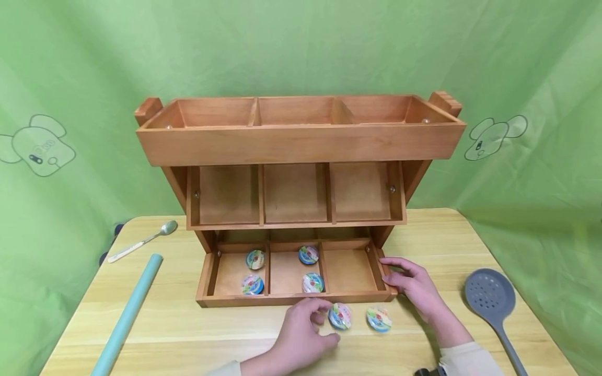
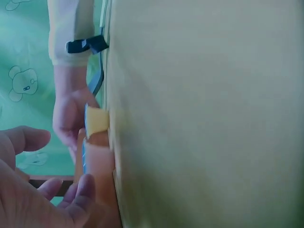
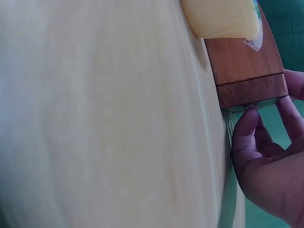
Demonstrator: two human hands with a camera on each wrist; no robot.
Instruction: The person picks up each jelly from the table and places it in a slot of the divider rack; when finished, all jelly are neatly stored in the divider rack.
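Note:
My left hand [image 1: 305, 334] is beside a pink jelly cup [image 1: 339, 316] on the table, its fingers bent and spread around the cup's near side. In the left wrist view the thumb stands well away from this pink cup [image 2: 97, 159]. A yellow jelly cup [image 1: 379, 318] sits to its right. My right hand [image 1: 416, 284] grips the right side wall of the bottom tray of a wooden three-tier rack [image 1: 301, 146]; in the right wrist view its thumb [image 3: 247, 122] presses the tray's outer side. Inside that tray, jelly cups stand two each in the left [image 1: 252, 284] and middle [image 1: 312, 282] compartments.
A spoon [image 1: 143, 243] and a teal roll [image 1: 127, 316] lie at the table's left. At the right lies a grey skimmer [image 1: 491, 297]. The rack's upper tiers overhang the bottom tray. Green cloth [image 1: 301, 47] surrounds the table behind and at the sides.

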